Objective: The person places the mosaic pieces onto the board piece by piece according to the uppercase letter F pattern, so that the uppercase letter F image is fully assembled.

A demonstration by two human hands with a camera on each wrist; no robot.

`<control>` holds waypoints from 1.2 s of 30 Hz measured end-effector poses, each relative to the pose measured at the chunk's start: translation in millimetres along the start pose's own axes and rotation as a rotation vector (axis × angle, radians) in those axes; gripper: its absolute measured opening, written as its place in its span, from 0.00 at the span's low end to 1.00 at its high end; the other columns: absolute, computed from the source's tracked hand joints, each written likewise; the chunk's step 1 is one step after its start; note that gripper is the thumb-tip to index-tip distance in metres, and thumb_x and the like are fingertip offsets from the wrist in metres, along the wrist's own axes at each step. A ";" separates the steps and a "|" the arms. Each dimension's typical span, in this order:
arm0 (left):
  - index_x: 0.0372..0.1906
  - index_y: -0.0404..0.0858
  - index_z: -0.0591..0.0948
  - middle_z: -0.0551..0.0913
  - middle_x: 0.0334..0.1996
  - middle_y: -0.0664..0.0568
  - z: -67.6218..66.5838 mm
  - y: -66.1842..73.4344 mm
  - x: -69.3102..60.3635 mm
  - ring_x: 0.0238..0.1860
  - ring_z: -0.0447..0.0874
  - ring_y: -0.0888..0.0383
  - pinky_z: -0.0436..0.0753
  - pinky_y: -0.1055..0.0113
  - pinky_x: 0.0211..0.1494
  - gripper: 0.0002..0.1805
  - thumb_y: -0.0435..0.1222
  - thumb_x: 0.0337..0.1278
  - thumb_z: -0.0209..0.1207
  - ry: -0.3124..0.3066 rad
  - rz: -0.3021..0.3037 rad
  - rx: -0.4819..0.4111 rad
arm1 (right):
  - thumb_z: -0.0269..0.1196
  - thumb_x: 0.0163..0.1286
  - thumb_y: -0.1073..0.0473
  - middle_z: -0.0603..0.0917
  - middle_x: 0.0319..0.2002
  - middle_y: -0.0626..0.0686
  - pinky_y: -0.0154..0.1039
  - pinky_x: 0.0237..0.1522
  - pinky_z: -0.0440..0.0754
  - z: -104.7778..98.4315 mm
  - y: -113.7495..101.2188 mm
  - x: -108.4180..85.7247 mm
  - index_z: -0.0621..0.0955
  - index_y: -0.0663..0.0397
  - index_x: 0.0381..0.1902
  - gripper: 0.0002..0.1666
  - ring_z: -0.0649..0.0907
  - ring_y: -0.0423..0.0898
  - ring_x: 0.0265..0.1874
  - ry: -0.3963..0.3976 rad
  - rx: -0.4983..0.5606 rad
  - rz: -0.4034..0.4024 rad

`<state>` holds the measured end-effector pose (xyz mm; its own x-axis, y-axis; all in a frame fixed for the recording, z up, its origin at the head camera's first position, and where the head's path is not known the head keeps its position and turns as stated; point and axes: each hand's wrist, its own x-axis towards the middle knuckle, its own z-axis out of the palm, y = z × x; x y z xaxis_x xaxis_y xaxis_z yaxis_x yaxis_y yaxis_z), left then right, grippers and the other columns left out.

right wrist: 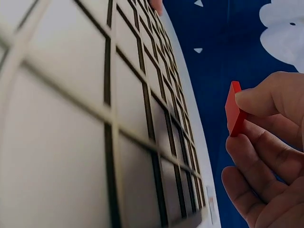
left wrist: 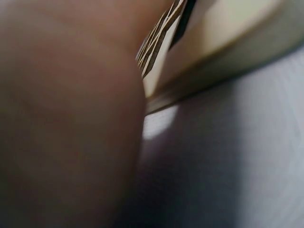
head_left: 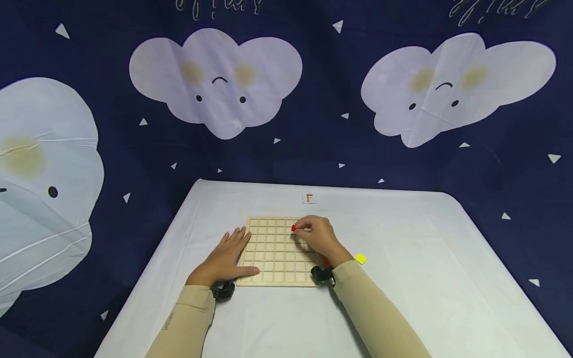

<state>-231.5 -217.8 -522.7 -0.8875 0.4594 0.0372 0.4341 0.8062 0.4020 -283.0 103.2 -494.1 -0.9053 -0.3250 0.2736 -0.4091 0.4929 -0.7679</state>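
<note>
A light wooden board with a square grid [head_left: 277, 256] lies on the white table. My right hand [head_left: 319, 235] is over its upper right part and pinches a small red square tile [head_left: 293, 228] between thumb and fingers. In the right wrist view the red tile [right wrist: 233, 109] is held by the right hand [right wrist: 270, 152] off the grid surface [right wrist: 137, 114]. My left hand [head_left: 227, 257] rests with spread fingers on the board's left edge. Only blurred skin of the left hand [left wrist: 71, 114] and part of the board [left wrist: 213, 52] show in the left wrist view.
A yellow tile [head_left: 360, 258] lies right of the board, beside the right forearm. An orange-red piece [head_left: 327, 262] is partly hidden under the right wrist. Behind the board lies a small card [head_left: 310, 198] with a coloured figure on a grid. A dark blue cloth with clouds [head_left: 215, 79] hangs behind.
</note>
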 end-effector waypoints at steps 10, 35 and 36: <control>0.83 0.31 0.57 0.50 0.83 0.37 0.0 -0.4 4.2 0.83 0.42 0.42 0.41 0.46 0.82 0.68 0.74 0.50 0.64 -0.005 -0.022 0.021 | 0.71 0.72 0.64 0.88 0.49 0.47 0.45 0.52 0.86 15.3 -9.1 20.2 0.92 0.53 0.42 0.04 0.86 0.48 0.52 -0.069 -0.038 0.027; 0.83 0.31 0.57 0.50 0.83 0.36 1.2 0.9 1.9 0.83 0.42 0.41 0.41 0.45 0.82 0.68 0.73 0.51 0.64 -0.010 -0.023 0.019 | 0.72 0.71 0.66 0.89 0.44 0.46 0.36 0.44 0.86 50.4 -11.3 46.0 0.92 0.51 0.37 0.05 0.86 0.40 0.41 -0.178 -0.033 0.021; 0.83 0.31 0.57 0.49 0.83 0.37 1.7 0.6 2.1 0.83 0.42 0.42 0.41 0.46 0.82 0.68 0.74 0.51 0.64 -0.012 -0.026 0.021 | 0.72 0.71 0.66 0.89 0.44 0.46 0.36 0.44 0.85 51.5 -11.9 46.6 0.92 0.50 0.37 0.05 0.86 0.40 0.41 -0.180 -0.042 0.021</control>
<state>-232.9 -215.8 -524.0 -0.8967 0.4423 0.0160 0.4140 0.8255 0.3835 -314.4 40.7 -502.1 -0.8799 -0.4518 0.1471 -0.3984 0.5327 -0.7467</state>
